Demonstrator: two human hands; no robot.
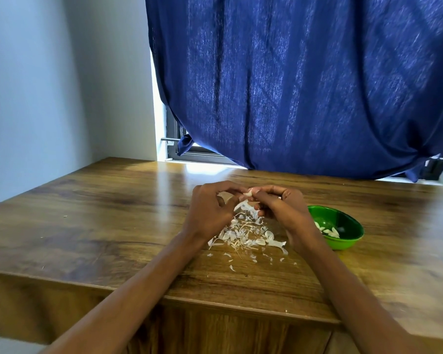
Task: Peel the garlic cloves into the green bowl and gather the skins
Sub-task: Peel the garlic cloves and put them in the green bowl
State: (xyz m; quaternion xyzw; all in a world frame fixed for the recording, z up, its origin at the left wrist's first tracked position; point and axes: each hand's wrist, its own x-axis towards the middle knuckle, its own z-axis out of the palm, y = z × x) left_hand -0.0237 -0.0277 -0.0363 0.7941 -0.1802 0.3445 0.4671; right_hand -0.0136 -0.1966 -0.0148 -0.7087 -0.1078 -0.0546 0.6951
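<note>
Garlic peeling at a wooden table (pixel 92 215) under a dark blue curtain (pixel 292 80): I hold a small white garlic clove (pixel 248 193) up between both hands, above the table and just behind the loose heap of papery white skins and straw-coloured stem bits (pixel 246 235). My left hand (pixel 210 206) has its fingers curled in toward the clove, thumb and fingertips pinching at it from the left; my right hand (pixel 279 208) is curled round it from the right, a strip of skin hanging down between the two. Exactly which finger has the loose end I cannot tell, as the knuckles hide it. The round green plastic bowl (pixel 348 241) sits on the table just right of my right wrist, with several peeled pale cloves (pixel 329 231) already lying in it. My judgement is that this clove is partly stripped and the work is well along, though the skins lie scattered, with stray flakes toward the table's near edge. To do this step well, I should keep one hand steady on the clove and draw the skin away with the other in long strips over the heap, so that little falls wide, then drop the bare clove into the bowl.
</note>
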